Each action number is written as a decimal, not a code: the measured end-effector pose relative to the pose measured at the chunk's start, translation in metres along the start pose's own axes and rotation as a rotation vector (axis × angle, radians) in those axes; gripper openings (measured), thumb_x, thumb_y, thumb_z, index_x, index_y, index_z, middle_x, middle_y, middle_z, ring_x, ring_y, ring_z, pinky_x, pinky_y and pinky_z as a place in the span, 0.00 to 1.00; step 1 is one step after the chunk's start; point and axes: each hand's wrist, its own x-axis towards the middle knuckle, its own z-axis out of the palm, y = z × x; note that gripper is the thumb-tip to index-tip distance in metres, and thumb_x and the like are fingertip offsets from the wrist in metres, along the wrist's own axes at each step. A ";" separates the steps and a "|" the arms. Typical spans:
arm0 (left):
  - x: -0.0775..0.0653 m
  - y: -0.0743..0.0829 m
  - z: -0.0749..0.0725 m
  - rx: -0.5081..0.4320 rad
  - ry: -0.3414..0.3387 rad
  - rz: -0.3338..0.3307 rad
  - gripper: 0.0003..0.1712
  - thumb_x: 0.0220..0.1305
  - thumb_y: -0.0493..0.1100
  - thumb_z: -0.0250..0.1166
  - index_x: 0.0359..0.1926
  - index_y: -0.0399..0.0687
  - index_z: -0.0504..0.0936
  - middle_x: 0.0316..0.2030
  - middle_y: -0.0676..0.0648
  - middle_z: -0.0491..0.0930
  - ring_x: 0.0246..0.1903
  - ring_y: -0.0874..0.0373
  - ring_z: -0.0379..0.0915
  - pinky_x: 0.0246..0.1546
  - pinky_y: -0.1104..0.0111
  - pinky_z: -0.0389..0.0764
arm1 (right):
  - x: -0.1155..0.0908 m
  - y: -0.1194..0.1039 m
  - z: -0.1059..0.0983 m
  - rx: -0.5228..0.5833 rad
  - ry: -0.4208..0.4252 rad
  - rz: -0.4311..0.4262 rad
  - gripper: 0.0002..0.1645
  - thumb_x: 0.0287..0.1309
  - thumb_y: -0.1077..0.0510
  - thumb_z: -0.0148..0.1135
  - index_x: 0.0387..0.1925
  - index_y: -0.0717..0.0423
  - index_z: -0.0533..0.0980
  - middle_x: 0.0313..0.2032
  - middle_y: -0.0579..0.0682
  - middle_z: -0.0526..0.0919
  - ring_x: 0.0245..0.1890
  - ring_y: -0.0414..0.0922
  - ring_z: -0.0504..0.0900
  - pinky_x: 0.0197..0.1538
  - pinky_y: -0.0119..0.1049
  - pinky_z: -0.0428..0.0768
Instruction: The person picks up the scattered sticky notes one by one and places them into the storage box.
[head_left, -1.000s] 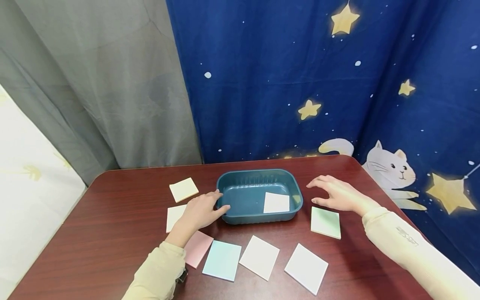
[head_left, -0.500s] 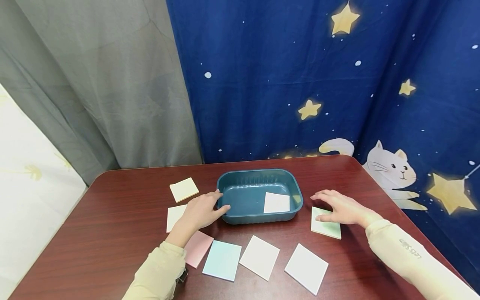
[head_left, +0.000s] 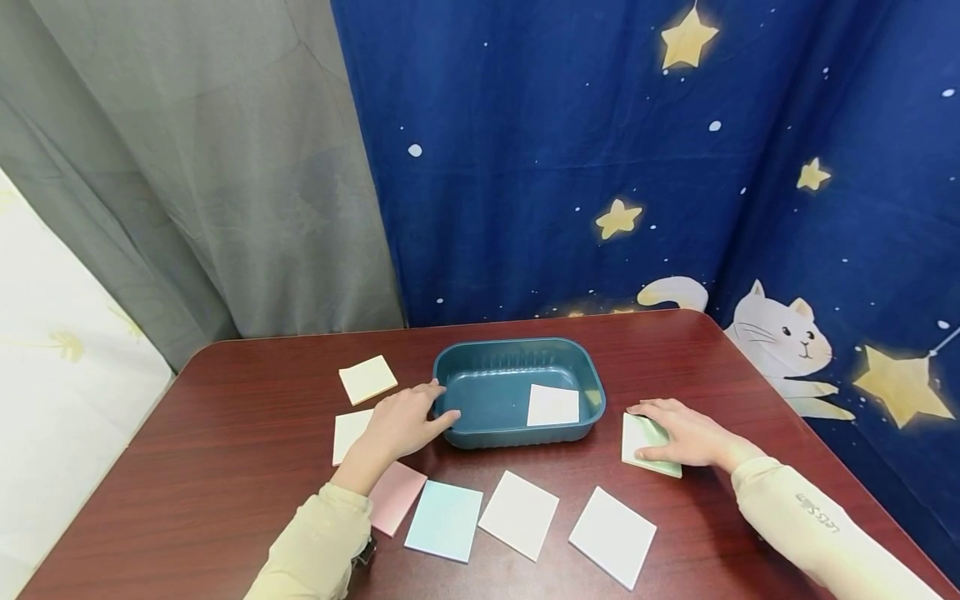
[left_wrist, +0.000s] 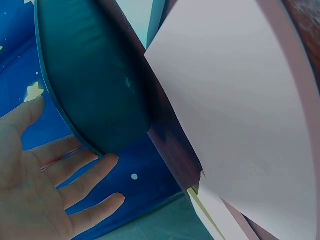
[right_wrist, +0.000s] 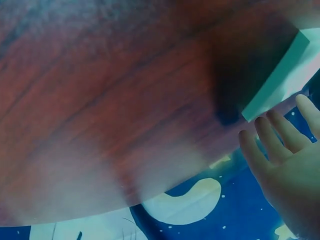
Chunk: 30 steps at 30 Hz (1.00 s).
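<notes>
My left hand (head_left: pixel 405 419) rests at the left end of a dark teal plastic basin (head_left: pixel 517 437), thumb over the near rim. In the left wrist view its fingers (left_wrist: pixel 90 185) are spread, fingertips right at the rim of the basin (left_wrist: pixel 95 75). My right hand (head_left: pixel 686 432) is over a pale green sticky note pad (head_left: pixel 636 437) right of the basin, partly covering it. In the right wrist view the fingers (right_wrist: pixel 272 142) are extended, close beside the edge of the pad (right_wrist: pixel 277 75). A white square pad (head_left: pixel 553 406) lies inside the basin.
Along the near side lie a pink pad (head_left: pixel 396 498), a light blue pad (head_left: pixel 444 521) and white pads (head_left: pixel 519 515). At the left are a pale yellow pad (head_left: pixel 367 380) and a cream pad (head_left: pixel 348 433). Curtains (head_left: pixel 525 167) hang behind the brown table (head_left: pixel 225 467).
My right hand has come down and toward me, from behind the green pad to over it. The left hand stays at the basin, and the pads have not moved.
</notes>
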 end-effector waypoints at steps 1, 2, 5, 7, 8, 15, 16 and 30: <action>0.000 0.000 0.000 -0.001 -0.001 -0.001 0.32 0.56 0.60 0.56 0.53 0.41 0.73 0.54 0.41 0.69 0.46 0.48 0.70 0.37 0.56 0.73 | 0.000 0.001 0.001 -0.001 0.002 -0.002 0.38 0.42 0.40 0.65 0.52 0.58 0.71 0.50 0.59 0.71 0.48 0.54 0.67 0.43 0.47 0.68; 0.000 0.000 0.000 -0.002 -0.001 -0.002 0.32 0.56 0.60 0.56 0.53 0.41 0.73 0.54 0.41 0.69 0.46 0.48 0.70 0.37 0.56 0.73 | -0.001 0.001 0.002 -0.001 0.004 0.003 0.37 0.42 0.40 0.65 0.51 0.58 0.71 0.49 0.58 0.72 0.48 0.53 0.68 0.43 0.46 0.68; 0.000 0.000 0.000 -0.006 -0.002 -0.004 0.32 0.56 0.59 0.56 0.53 0.41 0.73 0.54 0.41 0.69 0.46 0.47 0.70 0.38 0.55 0.73 | -0.001 0.002 0.003 -0.002 0.006 0.006 0.37 0.42 0.40 0.64 0.51 0.57 0.71 0.48 0.55 0.73 0.46 0.51 0.68 0.41 0.44 0.68; 0.000 0.000 0.000 -0.008 -0.002 -0.004 0.32 0.56 0.59 0.57 0.53 0.41 0.73 0.54 0.41 0.69 0.47 0.47 0.70 0.38 0.55 0.73 | -0.002 0.002 0.004 0.003 0.004 0.010 0.37 0.42 0.40 0.64 0.52 0.56 0.70 0.47 0.53 0.73 0.44 0.49 0.68 0.40 0.43 0.68; 0.000 0.000 0.000 -0.009 -0.002 -0.002 0.32 0.56 0.59 0.57 0.53 0.40 0.73 0.54 0.41 0.69 0.47 0.47 0.70 0.38 0.55 0.73 | -0.002 0.002 0.004 0.007 0.001 0.015 0.37 0.42 0.40 0.64 0.52 0.56 0.70 0.47 0.53 0.73 0.44 0.48 0.68 0.40 0.42 0.68; 0.000 0.000 0.000 -0.008 0.002 0.001 0.32 0.56 0.59 0.57 0.53 0.40 0.73 0.54 0.41 0.69 0.46 0.47 0.70 0.37 0.55 0.73 | -0.007 -0.002 0.004 0.036 -0.009 0.048 0.43 0.40 0.35 0.63 0.54 0.57 0.69 0.48 0.53 0.72 0.45 0.48 0.67 0.40 0.43 0.68; 0.000 0.000 0.000 -0.007 0.003 0.001 0.32 0.56 0.59 0.57 0.53 0.40 0.74 0.54 0.41 0.69 0.46 0.47 0.70 0.37 0.55 0.73 | -0.008 -0.003 0.004 0.032 -0.007 0.053 0.44 0.39 0.34 0.63 0.54 0.57 0.69 0.49 0.53 0.71 0.45 0.48 0.67 0.40 0.44 0.68; 0.000 0.001 0.000 -0.017 0.010 0.010 0.32 0.56 0.59 0.57 0.53 0.40 0.74 0.54 0.41 0.69 0.46 0.47 0.71 0.37 0.55 0.74 | -0.011 -0.005 0.012 -0.037 0.041 0.036 0.47 0.38 0.31 0.62 0.56 0.55 0.68 0.48 0.51 0.72 0.44 0.46 0.68 0.39 0.45 0.68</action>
